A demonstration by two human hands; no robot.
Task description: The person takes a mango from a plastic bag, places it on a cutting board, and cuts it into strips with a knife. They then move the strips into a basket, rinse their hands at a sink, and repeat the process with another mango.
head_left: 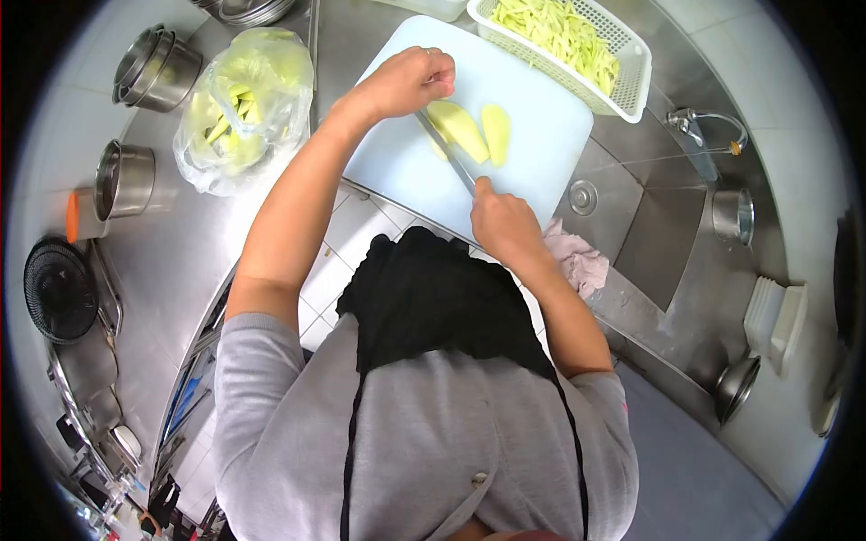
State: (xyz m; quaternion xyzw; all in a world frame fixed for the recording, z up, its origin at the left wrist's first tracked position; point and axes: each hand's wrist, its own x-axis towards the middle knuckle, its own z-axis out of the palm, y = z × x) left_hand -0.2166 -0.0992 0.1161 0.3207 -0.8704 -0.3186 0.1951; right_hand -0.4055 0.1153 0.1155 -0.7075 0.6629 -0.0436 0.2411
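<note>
My right hand (pixel 505 224) grips a kitchen knife (pixel 448 155) by its handle, the blade slanting up and left over the white cutting board (pixel 532 180). Just right of the blade lies a peeled, pale green vegetable piece (pixel 458 129). A second, similar piece (pixel 495 133) rests beside it. Part of another pale piece shows at the blade's left side. Near the knife's tip, my left hand (pixel 410 83) is closed with its fingers curled in. Whether anything is inside those fingers is hidden.
A white perforated basket (pixel 636 68) of shredded pale green vegetable stands behind the board. Left is a clear plastic bag (pixel 203 149) with green pieces, near metal pots (pixel 135 180). At right are a sink (pixel 654 234), a faucet (pixel 713 117) and a pink cloth (pixel 577 259).
</note>
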